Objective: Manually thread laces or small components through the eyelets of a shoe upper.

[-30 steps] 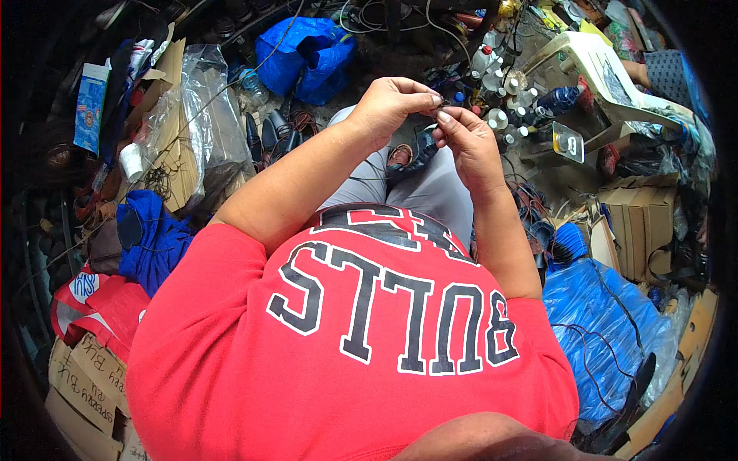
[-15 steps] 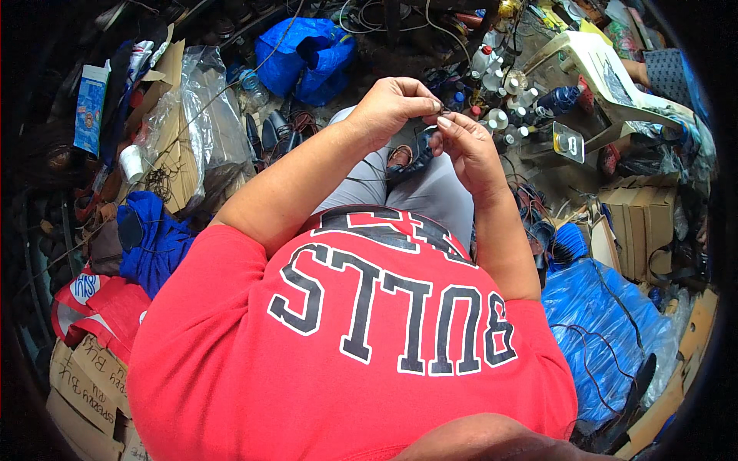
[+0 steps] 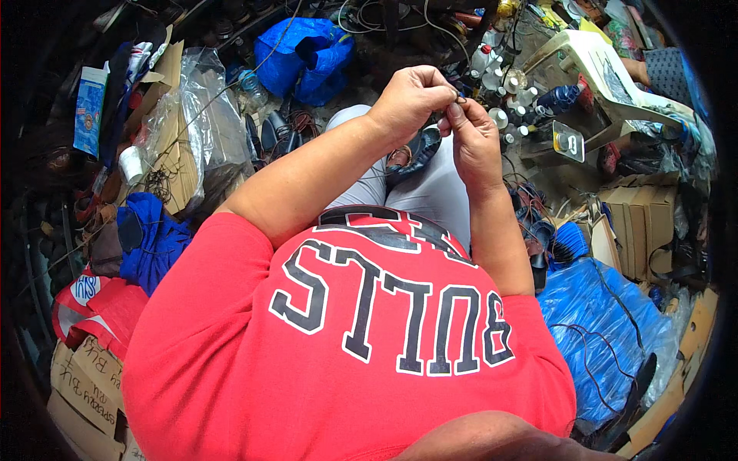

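Observation:
Out in front of me, above my knees, my left hand [image 3: 416,101] and my right hand [image 3: 475,144] meet fingertip to fingertip. Both are closed in a pinch. Between the fingertips shows a tiny dark piece [image 3: 461,99], too small for me to name. Below the hands, a dark shoe [image 3: 420,156] rests between my grey-trousered legs, partly hidden by the left hand and wrist.
Several bottles [image 3: 500,84] stand beyond my right hand, near a white plastic chair [image 3: 615,84]. A blue bag [image 3: 301,58] lies ahead. Flattened cardboard [image 3: 173,157] and clear plastic lie left; blue plastic sheeting [image 3: 600,330] and cardboard boxes [image 3: 642,223] lie right.
Both hands have shifted slightly to the right, and the left has risen a little. The fingertips are still together, and the dark piece now shows at the top of the pinch.

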Demonstrator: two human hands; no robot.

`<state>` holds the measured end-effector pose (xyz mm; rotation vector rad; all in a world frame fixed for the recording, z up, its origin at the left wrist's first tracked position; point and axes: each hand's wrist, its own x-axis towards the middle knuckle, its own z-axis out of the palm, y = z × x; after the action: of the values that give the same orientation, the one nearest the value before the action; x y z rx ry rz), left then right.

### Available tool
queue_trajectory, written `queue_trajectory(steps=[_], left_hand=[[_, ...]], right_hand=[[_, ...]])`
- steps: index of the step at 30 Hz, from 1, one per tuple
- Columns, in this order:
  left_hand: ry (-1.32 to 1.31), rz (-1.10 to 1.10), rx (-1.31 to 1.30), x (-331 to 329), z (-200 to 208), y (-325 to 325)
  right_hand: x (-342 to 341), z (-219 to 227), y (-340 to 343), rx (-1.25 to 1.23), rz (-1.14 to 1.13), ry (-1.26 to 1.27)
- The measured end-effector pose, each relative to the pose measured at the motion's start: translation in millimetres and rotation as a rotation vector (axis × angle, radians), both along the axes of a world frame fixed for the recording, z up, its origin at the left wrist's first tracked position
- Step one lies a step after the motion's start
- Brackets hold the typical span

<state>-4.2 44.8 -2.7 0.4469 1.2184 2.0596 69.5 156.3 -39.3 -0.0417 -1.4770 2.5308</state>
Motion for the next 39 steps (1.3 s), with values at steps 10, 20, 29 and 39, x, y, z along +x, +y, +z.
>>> queue_trajectory(steps=[10,20,29,39], left_hand=[[-0.026,0.124,-0.033,2.8,-7.9,8.3],[-0.205,0.121,-0.049,-2.5,-13.3,-4.3],[-0.079,0.046,-0.187,-2.1,-3.3,-3.6],[0.072,0.037,-0.225,-4.5,-10.0,-9.7]], right_hand=[[-3.5,-6.7,-1.3,0.016,-0.057,0.040],[0.3,-6.2,19.5,-0.303,0.190,-0.120],[1.2,-13.8,21.0,-0.261,0.214,-0.123],[8.4,-9.4,16.4,-0.131,0.206,-0.181]])
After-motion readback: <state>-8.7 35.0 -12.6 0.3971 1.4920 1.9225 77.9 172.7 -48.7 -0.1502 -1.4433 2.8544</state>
